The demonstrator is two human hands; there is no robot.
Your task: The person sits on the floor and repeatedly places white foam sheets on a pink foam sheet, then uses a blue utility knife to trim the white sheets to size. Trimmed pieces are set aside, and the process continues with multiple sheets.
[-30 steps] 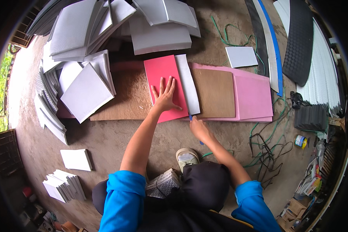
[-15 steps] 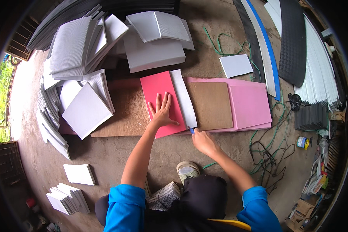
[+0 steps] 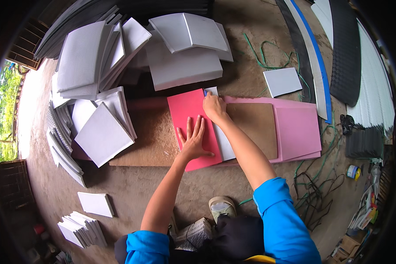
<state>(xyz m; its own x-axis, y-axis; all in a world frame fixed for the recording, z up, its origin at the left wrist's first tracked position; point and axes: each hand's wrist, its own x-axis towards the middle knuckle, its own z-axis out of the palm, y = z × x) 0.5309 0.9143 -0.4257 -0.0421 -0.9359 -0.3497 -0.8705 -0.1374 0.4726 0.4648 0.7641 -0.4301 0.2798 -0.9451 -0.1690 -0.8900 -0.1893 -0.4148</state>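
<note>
My left hand [image 3: 193, 140] lies flat with spread fingers on a red rectangular sheet [image 3: 187, 103]. Beneath the red sheet's right edge, a strip of a white foam sheet [image 3: 224, 147] shows. At the far end of that edge, my right hand [image 3: 214, 108] is closed around a blue utility knife [image 3: 205, 93], mostly hidden by the fingers. Both sheets rest across a brown board [image 3: 147, 141]; a second brown board [image 3: 253, 132] lies to the right, on top of pink sheets [image 3: 298, 127].
Stacks of white foam pieces [image 3: 81, 61] stand at the far left, with more white sheets [image 3: 185, 66] beyond the board. A single white sheet [image 3: 282, 82] lies far right near green string [image 3: 264, 53]. Tangled cords [image 3: 314, 189] cover the floor at right. Small white pieces [image 3: 81, 229] sit near left.
My right hand has moved with the utility knife from the near end of the red sheet's right edge to its far end. My left hand still presses on the red sheet.
</note>
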